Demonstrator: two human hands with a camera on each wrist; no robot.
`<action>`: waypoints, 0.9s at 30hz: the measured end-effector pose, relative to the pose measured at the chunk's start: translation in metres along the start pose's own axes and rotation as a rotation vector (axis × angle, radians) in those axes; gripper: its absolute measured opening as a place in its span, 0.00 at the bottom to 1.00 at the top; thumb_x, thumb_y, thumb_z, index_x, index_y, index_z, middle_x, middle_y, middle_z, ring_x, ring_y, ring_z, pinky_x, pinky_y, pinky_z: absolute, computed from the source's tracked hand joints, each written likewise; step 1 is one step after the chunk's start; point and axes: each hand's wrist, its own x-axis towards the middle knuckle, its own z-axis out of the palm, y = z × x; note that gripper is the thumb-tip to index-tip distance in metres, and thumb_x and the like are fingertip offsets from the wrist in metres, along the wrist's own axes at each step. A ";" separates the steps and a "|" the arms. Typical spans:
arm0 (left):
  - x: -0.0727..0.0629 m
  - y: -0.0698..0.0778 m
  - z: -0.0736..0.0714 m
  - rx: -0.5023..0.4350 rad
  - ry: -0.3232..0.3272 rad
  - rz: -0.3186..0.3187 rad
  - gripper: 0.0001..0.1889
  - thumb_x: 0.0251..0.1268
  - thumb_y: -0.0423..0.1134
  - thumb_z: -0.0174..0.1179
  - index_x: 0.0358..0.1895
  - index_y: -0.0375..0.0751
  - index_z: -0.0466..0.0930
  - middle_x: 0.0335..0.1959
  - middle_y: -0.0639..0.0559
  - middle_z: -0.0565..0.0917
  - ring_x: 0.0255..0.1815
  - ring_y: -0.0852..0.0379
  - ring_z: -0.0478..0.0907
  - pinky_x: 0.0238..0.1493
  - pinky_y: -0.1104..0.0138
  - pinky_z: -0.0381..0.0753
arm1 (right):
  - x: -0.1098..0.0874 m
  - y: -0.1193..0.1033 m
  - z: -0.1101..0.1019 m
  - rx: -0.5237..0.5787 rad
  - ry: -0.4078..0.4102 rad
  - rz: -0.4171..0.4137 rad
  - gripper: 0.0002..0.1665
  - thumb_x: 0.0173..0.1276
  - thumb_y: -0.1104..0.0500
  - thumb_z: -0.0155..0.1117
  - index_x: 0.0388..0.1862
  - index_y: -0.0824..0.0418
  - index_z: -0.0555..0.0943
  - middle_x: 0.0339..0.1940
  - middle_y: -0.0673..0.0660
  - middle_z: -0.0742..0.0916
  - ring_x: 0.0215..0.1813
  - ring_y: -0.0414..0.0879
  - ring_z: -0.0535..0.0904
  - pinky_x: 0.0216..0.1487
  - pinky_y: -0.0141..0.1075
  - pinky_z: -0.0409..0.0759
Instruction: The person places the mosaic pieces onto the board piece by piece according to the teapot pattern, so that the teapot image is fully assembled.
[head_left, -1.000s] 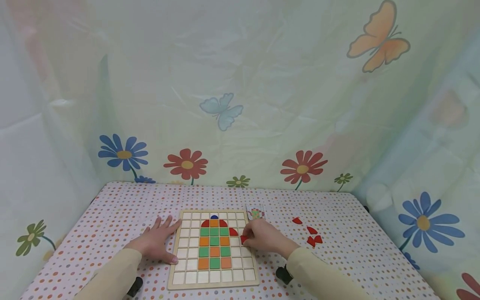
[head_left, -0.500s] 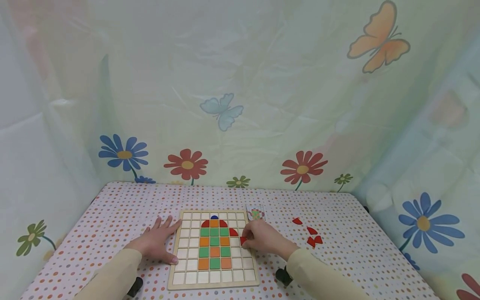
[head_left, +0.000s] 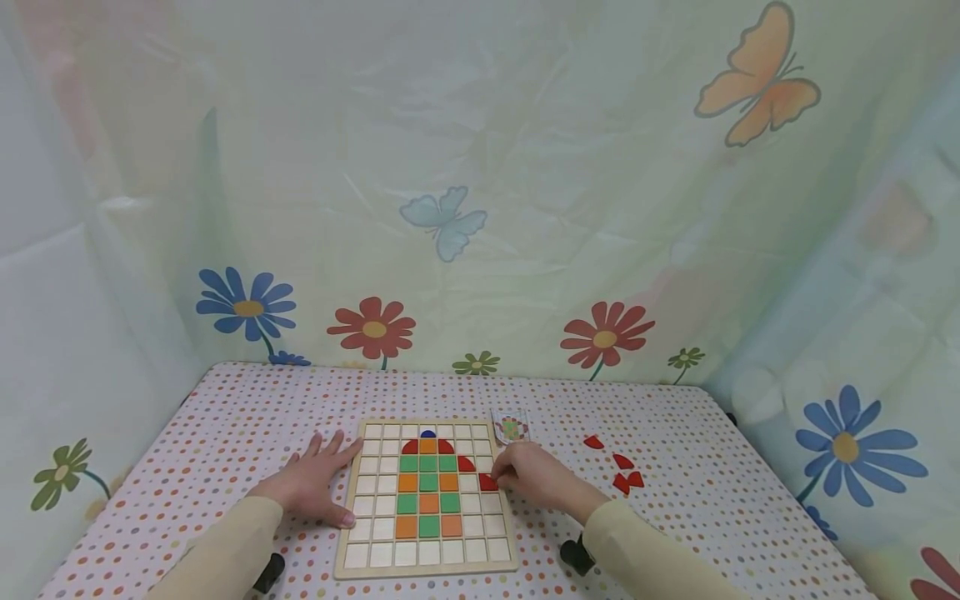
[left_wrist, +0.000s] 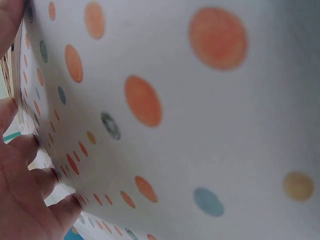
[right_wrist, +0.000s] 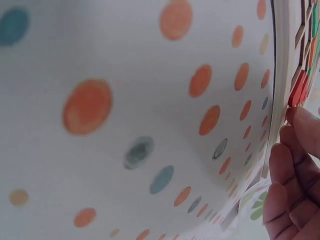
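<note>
A wooden grid board [head_left: 426, 572] lies on the table, with green, orange, red and blue tiles in its cells. My left hand [head_left: 311, 483] rests at its left edge, fingers spread and thumb on the frame's lower left side. In the left wrist view, the left fingers [left_wrist: 47, 182] press on the tablecloth beside the board. At the right edge, my right hand [head_left: 536, 479] holds a red tile [head_left: 487, 482] by thumb and fingertip, in a right-hand cell. The right wrist view has that red tile [right_wrist: 299, 90] just past the fingertips, which hide its near end.
Several loose red tiles [head_left: 622, 462] lie on the tablecloth right of the board. A small picture card [head_left: 512, 425] lies at the board's upper right corner, behind the right hand. A flowered curtain [head_left: 480, 275] hangs at the table's back and sides.
The right hand has shifted slightly right, and more of the red tile shows, lying flat in its cell. The left hand and the other tiles stay where they were.
</note>
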 end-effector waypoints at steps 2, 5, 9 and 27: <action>0.000 0.000 0.000 -0.001 -0.011 -0.011 0.60 0.44 0.51 0.82 0.81 0.41 0.56 0.82 0.27 0.47 0.81 0.20 0.36 0.75 0.26 0.41 | 0.000 0.001 0.000 -0.002 -0.001 -0.004 0.05 0.69 0.66 0.69 0.35 0.58 0.89 0.33 0.51 0.87 0.40 0.41 0.77 0.45 0.41 0.83; -0.001 0.000 0.001 -0.001 -0.013 -0.010 0.60 0.44 0.51 0.82 0.81 0.40 0.56 0.82 0.27 0.47 0.81 0.19 0.36 0.75 0.26 0.41 | -0.001 0.002 0.000 0.008 -0.008 -0.015 0.05 0.69 0.67 0.68 0.36 0.59 0.89 0.34 0.52 0.88 0.40 0.41 0.78 0.44 0.41 0.84; -0.002 0.001 0.001 -0.007 -0.008 0.001 0.60 0.44 0.51 0.82 0.81 0.40 0.57 0.82 0.25 0.48 0.80 0.18 0.36 0.74 0.25 0.41 | -0.008 0.007 -0.002 0.018 0.007 -0.034 0.05 0.69 0.67 0.68 0.37 0.60 0.89 0.36 0.51 0.89 0.41 0.42 0.81 0.44 0.41 0.85; -0.002 0.002 -0.002 0.007 -0.006 0.015 0.59 0.46 0.51 0.81 0.81 0.40 0.56 0.82 0.25 0.47 0.80 0.18 0.36 0.74 0.25 0.42 | -0.078 0.076 -0.036 0.105 0.033 0.210 0.08 0.67 0.65 0.70 0.44 0.58 0.87 0.37 0.48 0.86 0.38 0.41 0.78 0.38 0.35 0.79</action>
